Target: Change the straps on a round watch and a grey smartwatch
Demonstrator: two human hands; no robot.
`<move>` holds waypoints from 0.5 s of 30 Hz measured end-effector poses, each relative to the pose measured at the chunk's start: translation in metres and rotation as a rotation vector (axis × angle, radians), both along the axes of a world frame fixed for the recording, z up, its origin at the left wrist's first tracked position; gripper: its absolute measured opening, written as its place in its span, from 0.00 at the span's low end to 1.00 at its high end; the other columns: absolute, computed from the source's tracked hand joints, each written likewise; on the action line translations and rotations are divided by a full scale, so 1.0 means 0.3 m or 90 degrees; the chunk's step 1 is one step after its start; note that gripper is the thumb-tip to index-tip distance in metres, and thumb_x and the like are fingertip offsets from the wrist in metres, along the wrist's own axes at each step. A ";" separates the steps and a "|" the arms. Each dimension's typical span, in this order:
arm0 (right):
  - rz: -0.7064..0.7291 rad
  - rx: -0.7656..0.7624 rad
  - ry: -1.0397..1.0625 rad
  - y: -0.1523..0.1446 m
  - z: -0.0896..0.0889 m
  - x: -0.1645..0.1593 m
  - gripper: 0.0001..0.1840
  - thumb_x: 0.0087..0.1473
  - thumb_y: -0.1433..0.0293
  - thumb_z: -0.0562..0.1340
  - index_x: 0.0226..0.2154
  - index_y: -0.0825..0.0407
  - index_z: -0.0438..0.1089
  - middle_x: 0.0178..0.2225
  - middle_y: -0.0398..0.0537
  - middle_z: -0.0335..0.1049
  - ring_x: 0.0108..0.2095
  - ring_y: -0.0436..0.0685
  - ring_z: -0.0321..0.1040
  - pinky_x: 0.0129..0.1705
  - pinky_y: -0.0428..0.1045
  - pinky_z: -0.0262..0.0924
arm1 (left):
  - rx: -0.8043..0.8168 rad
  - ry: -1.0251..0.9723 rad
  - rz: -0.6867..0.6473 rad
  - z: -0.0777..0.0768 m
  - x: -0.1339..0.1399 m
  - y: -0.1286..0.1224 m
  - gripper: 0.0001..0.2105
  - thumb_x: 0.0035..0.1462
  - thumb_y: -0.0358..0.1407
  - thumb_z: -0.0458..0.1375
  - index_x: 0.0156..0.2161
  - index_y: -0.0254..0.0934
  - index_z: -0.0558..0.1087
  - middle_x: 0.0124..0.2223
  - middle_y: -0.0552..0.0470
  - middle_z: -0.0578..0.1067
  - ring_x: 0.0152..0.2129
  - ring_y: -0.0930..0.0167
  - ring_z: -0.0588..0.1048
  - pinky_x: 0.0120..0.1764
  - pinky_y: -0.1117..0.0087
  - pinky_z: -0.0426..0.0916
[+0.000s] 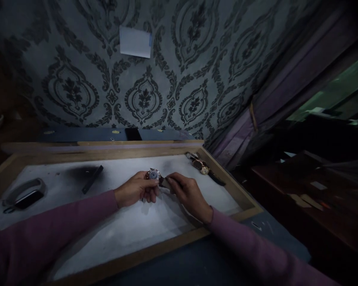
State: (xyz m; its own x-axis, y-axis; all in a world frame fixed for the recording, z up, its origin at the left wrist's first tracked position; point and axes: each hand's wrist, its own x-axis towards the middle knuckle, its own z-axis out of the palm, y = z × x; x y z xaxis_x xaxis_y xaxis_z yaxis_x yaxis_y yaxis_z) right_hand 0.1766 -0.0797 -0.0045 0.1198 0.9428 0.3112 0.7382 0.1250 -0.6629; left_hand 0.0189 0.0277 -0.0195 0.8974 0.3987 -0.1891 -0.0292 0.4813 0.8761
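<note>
The left hand (134, 190) has its grip clamped on a round watch (154, 174) over the wood-rimmed tray (164, 247), presumably to steady the dial face-up. At the dial's 4 o'clock, the right hand (189, 192) pinches a small flat piece (165, 182); strap or cloth, I cannot tell. Loose watches (205, 171) lie at 3 o'clock, a dark bar (92, 179) at 9, seemingly set aside from both hands.

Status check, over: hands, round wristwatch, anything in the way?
Left hand holding round silver-coloured wristwatch, dial visible. Right hand pinching small dark flat piece beside it, strap or tool unclear. No obstruction seen; dark straight bar lies apart, leftward.
</note>
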 end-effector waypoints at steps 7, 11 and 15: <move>0.051 -0.035 0.053 -0.001 0.000 -0.014 0.14 0.63 0.64 0.51 0.33 0.53 0.67 0.21 0.41 0.65 0.21 0.49 0.61 0.24 0.43 0.56 | -0.054 0.056 0.130 0.028 0.007 -0.019 0.13 0.47 0.36 0.68 0.31 0.32 0.69 0.23 0.57 0.71 0.17 0.80 0.68 0.17 0.81 0.56; 0.063 -0.074 0.083 -0.006 0.003 -0.020 0.14 0.64 0.63 0.51 0.36 0.53 0.66 0.21 0.41 0.65 0.19 0.49 0.62 0.22 0.43 0.56 | -0.046 0.052 0.171 0.033 0.008 -0.043 0.14 0.49 0.38 0.68 0.35 0.34 0.69 0.29 0.56 0.71 0.23 0.78 0.71 0.21 0.81 0.61; 0.077 -0.089 0.142 -0.016 0.008 -0.025 0.14 0.65 0.62 0.50 0.40 0.53 0.66 0.21 0.39 0.66 0.15 0.47 0.60 0.18 0.42 0.55 | -0.034 0.033 0.194 0.047 0.001 -0.047 0.13 0.51 0.38 0.66 0.35 0.34 0.67 0.33 0.53 0.73 0.27 0.75 0.74 0.27 0.77 0.67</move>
State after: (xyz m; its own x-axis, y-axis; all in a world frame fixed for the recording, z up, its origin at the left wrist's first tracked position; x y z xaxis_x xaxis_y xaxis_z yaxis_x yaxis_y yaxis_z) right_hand 0.1691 -0.0844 -0.0022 0.0550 0.9862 0.1559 0.5575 0.0992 -0.8242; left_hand 0.0193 0.0135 -0.0055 0.7266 0.6359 -0.2601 -0.1349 0.5033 0.8535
